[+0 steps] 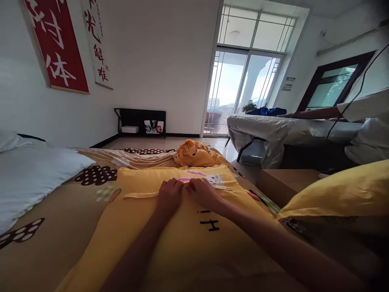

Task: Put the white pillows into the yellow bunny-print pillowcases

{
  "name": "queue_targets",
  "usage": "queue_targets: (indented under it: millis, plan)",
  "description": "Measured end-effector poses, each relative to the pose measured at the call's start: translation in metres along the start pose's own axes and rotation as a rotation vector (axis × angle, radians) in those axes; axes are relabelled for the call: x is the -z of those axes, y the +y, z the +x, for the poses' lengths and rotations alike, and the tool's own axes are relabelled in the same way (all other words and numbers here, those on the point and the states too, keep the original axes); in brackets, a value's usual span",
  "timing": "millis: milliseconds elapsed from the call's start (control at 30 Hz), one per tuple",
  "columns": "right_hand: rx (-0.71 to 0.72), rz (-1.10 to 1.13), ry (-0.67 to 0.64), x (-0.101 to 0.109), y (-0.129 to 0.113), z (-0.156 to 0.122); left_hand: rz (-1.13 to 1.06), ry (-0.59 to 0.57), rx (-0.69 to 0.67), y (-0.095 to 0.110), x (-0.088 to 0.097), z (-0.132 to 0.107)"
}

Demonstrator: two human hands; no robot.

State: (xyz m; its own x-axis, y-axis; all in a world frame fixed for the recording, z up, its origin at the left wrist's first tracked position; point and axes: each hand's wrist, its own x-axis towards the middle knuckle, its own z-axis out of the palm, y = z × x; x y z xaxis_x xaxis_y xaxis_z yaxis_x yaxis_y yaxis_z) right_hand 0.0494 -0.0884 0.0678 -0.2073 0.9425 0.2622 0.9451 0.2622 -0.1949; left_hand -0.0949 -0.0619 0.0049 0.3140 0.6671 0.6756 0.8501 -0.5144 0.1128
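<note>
A yellow pillow in a printed cartoon pillowcase [182, 235] lies on the bed in front of me. My left hand [169, 194] and my right hand [203, 191] rest side by side at its far open end, fingers curled and pinching the pillowcase's edge [142, 194]. A crumpled yellow cloth [194, 154] lies beyond the hands on the bed. Black letters and a pink-and-white cartoon print show on the case near my right hand.
A tan sheet [60, 219] with brown dotted patches covers the bed. A white pillow [27, 170] lies at left, another yellow pillow [343, 190] at right. Beside the bed stands a wooden nightstand [285, 180]. Another person's arm [316, 113] rests on a covered table [273, 129].
</note>
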Motion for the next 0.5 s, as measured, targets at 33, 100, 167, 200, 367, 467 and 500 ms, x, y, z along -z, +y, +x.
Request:
queue_targets:
  millis: [33,100,167,200,367,467,500]
  plan:
    - [-0.017,-0.009,-0.001,0.001,0.006,-0.001,0.005,-0.006,-0.005,0.000,0.000,0.000]
    - [-0.042,-0.029,-0.004,0.004,0.019,-0.003,0.007,-0.019,-0.018,0.001,-0.001,0.000]
    - [-0.051,-0.036,0.000,0.005,0.029,-0.007,-0.002,-0.036,-0.025,0.002,-0.001,-0.001]
    - [-0.057,-0.038,0.003,0.006,0.033,-0.008,-0.005,-0.043,-0.024,0.002,0.000,-0.002]
    - [-0.089,-0.022,0.019,0.003,0.049,-0.015,-0.021,-0.070,-0.009,0.002,0.001,-0.004]
    - [-0.079,0.019,0.067,0.001,0.073,-0.021,-0.038,-0.094,-0.002,0.001,0.001,-0.005]
    - [-0.090,0.032,0.089,0.001,0.084,-0.023,-0.040,-0.101,-0.003,0.001,0.001,-0.004]
